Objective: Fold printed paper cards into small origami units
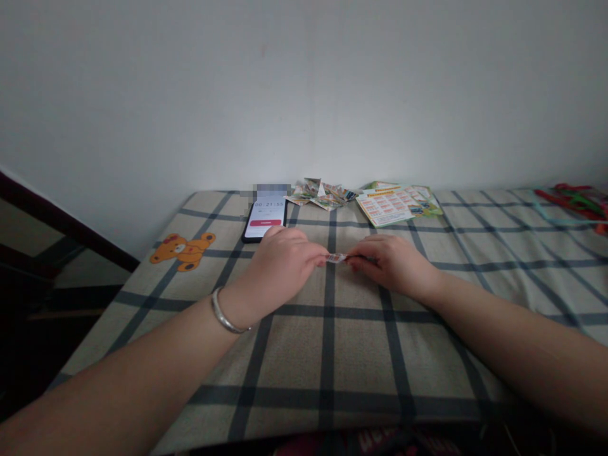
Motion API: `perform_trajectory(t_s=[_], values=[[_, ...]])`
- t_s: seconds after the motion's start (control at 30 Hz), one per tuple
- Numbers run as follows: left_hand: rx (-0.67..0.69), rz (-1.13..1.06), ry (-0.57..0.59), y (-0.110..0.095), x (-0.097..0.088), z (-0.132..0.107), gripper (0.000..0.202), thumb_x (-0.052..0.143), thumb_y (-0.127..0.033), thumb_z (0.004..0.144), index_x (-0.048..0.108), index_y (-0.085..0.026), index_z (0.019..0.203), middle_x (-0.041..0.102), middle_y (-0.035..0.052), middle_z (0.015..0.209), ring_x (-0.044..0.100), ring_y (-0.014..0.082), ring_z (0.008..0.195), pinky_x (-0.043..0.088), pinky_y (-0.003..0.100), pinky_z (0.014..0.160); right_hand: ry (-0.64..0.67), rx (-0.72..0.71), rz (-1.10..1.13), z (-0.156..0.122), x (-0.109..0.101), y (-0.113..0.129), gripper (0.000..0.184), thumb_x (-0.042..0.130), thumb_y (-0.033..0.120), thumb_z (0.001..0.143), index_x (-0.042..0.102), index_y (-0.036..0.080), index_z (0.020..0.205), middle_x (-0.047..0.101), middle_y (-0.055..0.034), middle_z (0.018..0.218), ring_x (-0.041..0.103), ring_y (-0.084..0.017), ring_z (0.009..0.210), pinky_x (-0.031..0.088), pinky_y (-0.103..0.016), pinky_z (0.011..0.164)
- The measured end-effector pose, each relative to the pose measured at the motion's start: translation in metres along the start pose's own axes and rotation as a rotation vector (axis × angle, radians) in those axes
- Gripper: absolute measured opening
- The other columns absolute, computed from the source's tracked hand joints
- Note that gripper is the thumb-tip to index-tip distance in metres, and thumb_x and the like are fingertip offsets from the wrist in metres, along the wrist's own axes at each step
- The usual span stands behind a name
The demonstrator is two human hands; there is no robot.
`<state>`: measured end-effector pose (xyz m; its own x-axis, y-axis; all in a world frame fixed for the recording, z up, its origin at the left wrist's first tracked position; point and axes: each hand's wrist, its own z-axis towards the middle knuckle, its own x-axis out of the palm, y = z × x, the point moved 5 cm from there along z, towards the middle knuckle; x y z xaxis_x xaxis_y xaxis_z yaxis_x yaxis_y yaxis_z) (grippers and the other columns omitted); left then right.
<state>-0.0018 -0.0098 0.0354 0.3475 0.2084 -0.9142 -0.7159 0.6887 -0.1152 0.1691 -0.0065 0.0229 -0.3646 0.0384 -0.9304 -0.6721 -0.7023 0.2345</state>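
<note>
My left hand [280,266] and my right hand [392,263] meet over the middle of a checked bedsheet [332,342]. Between them they pinch a small printed paper scrap [336,258], each hand gripping one end with thumb and fingertips. Both hands have their fingers curled. A silver bangle [224,313] circles my left wrist. The scrap hovers just above the cloth.
A phone [266,218] with a lit timer screen lies behind my left hand. Several cut paper pieces [323,193] and printed sheets [394,202] lie by the wall. Red and green items [577,199] sit far right. A bear print [184,249] marks the sheet's left side.
</note>
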Motion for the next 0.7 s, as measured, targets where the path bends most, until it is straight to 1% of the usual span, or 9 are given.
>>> perform_trajectory(t_s=[0.07,0.13,0.23,0.3,0.4,0.5,0.57,0.7], values=[[0.004,0.009,-0.012,0.000,-0.002,0.000,0.016,0.057,-0.023,0.090,0.073,-0.024,0.089,0.068,0.0018,0.079,0.060,0.0199,0.084,0.038,0.035,0.079,-0.011,0.011,-0.014,-0.001,-0.001,-0.001,0.019,0.056,0.022,0.089,0.072,0.023,0.099,0.073,-0.0026,0.085,0.064,-0.018,0.075,0.043,-0.029,0.066],[0.004,0.013,-0.010,-0.001,-0.003,-0.001,0.019,0.053,-0.019,0.091,0.072,-0.023,0.091,0.069,0.0024,0.081,0.061,0.0202,0.084,0.038,0.036,0.080,-0.022,0.020,-0.014,-0.001,-0.001,-0.002,0.021,0.055,0.021,0.088,0.072,0.023,0.100,0.073,-0.0024,0.085,0.064,-0.018,0.074,0.043,-0.029,0.066],[-0.005,0.007,0.011,-0.002,-0.003,-0.001,0.026,0.049,-0.013,0.090,0.071,-0.023,0.097,0.071,0.0030,0.085,0.064,0.0203,0.086,0.039,0.037,0.082,-0.033,0.033,0.021,-0.001,-0.001,-0.004,0.025,0.052,0.016,0.088,0.071,0.022,0.103,0.074,-0.0020,0.084,0.065,-0.018,0.075,0.044,-0.028,0.066],[-0.010,0.002,0.031,-0.002,-0.002,-0.001,0.028,0.048,-0.011,0.090,0.071,-0.024,0.101,0.072,0.0028,0.088,0.065,0.0206,0.087,0.039,0.038,0.083,-0.037,0.036,0.020,-0.001,-0.002,-0.003,0.029,0.051,0.014,0.087,0.071,0.022,0.106,0.074,-0.0028,0.085,0.065,-0.018,0.075,0.045,-0.028,0.067],[0.003,-0.003,0.042,0.000,0.001,-0.002,0.033,0.046,-0.009,0.090,0.068,-0.023,0.110,0.073,0.0030,0.095,0.066,0.0209,0.089,0.040,0.039,0.083,-0.038,0.030,-0.009,-0.001,-0.004,0.000,0.032,0.049,0.012,0.086,0.070,0.019,0.110,0.074,-0.0057,0.089,0.065,-0.019,0.076,0.046,-0.029,0.069],[0.026,-0.003,0.027,0.002,0.005,-0.003,0.038,0.043,-0.007,0.091,0.062,-0.019,0.122,0.073,0.0051,0.101,0.066,0.0207,0.090,0.042,0.038,0.082,-0.051,0.012,-0.045,-0.002,-0.005,0.002,0.036,0.047,0.012,0.086,0.068,0.016,0.115,0.073,-0.0072,0.090,0.064,-0.019,0.077,0.045,-0.030,0.070],[0.041,0.009,0.016,0.002,0.007,-0.003,0.037,0.043,-0.009,0.092,0.060,-0.017,0.124,0.072,0.0061,0.101,0.066,0.0214,0.091,0.043,0.039,0.083,-0.072,-0.002,-0.074,-0.002,-0.005,0.001,0.036,0.048,0.013,0.087,0.066,0.017,0.117,0.072,-0.0070,0.089,0.063,-0.019,0.076,0.044,-0.030,0.069],[0.043,0.025,-0.024,0.001,0.008,-0.004,0.030,0.050,-0.017,0.091,0.064,-0.019,0.118,0.070,0.0052,0.096,0.063,0.0218,0.093,0.042,0.039,0.086,-0.109,-0.023,-0.051,-0.003,-0.002,-0.001,0.029,0.052,0.017,0.088,0.067,0.020,0.113,0.070,-0.0048,0.090,0.062,-0.018,0.079,0.043,-0.028,0.071]])
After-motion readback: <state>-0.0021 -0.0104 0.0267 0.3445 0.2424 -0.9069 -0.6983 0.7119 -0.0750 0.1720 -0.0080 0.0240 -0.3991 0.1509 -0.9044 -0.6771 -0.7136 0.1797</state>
